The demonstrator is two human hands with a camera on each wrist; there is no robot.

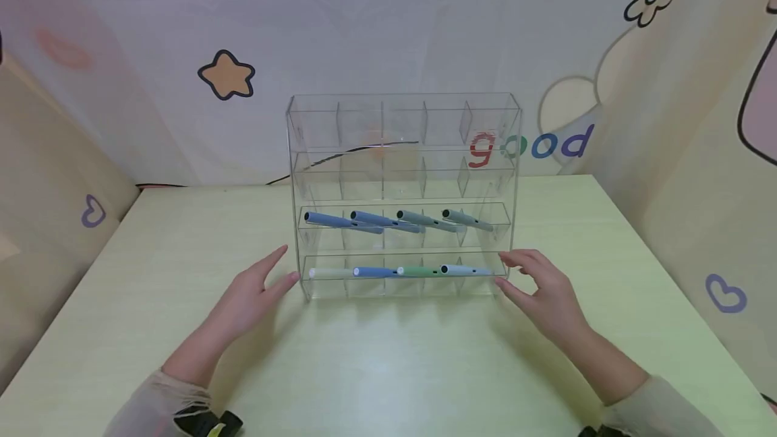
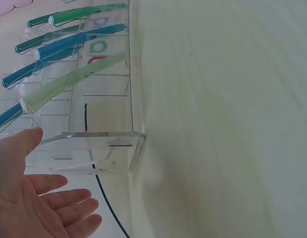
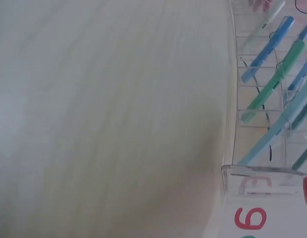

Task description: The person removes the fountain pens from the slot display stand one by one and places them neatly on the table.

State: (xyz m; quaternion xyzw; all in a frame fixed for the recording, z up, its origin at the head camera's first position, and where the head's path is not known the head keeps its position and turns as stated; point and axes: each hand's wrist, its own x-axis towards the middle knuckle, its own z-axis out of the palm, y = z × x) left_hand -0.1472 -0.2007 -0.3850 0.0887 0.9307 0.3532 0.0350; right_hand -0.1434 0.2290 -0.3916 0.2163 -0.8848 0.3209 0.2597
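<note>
The rack stood upright towards the table's back edge, its eight pens slanting across the lower two tiers, apparently for easy picking. The left hand and right hand flanked it, fingers loosely spread, perhaps to steady it.

The clear rack stands upright — eight pens in its two lower tiers.

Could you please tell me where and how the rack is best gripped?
Hold the rack low by its side walls, probably with one hand from each side: they stand flat and upright, with pens lying between them.
</note>
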